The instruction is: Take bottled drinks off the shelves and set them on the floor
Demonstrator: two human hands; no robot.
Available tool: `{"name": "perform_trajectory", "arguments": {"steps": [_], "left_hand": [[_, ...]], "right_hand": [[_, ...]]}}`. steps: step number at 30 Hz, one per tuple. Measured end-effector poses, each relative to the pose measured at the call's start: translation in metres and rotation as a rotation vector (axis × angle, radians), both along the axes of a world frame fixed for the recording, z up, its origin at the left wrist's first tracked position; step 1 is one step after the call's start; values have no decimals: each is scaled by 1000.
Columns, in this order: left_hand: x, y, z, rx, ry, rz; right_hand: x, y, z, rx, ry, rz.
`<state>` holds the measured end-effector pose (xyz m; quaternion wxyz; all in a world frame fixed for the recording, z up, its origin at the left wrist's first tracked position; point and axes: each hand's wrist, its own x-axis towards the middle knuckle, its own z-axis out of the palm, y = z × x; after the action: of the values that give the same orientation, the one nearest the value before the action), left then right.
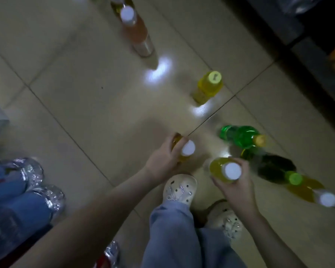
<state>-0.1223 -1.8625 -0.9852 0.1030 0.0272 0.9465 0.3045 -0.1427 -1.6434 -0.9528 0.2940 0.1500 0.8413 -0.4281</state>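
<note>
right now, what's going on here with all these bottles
A person's left hand grips a yellow drink bottle with a white cap, and the right hand grips a second yellow bottle, both down near the tiled floor. Others already stand there, including a yellow-capped bottle, a green bottle and a pink bottle.

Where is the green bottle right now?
In the head view the green bottle is on the floor, right of centre, between the all-yellow bottle farther away and the dark bottle nearer, just beyond the right hand.
</note>
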Motion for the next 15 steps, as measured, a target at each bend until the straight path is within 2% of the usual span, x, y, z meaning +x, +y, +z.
{"name": "perform_trajectory", "arguments": {"steps": [4, 6, 8, 12, 15], "left_hand": [[-4, 21, -47, 66, 33, 101], [0, 35, -57, 169, 119, 155], [8, 50, -59, 175, 152, 227], [15, 64, -29, 193, -154, 485], [7, 64, 33, 199, -325, 465]], "right_hand": [[-8, 9, -45, 7, 79, -57], [-11, 15, -50, 19, 108, -107], [-11, 21, -48, 42, 77, -101], [-9, 30, -19, 69, -31, 27], [-13, 21, 31, 94, -45, 168]]}}
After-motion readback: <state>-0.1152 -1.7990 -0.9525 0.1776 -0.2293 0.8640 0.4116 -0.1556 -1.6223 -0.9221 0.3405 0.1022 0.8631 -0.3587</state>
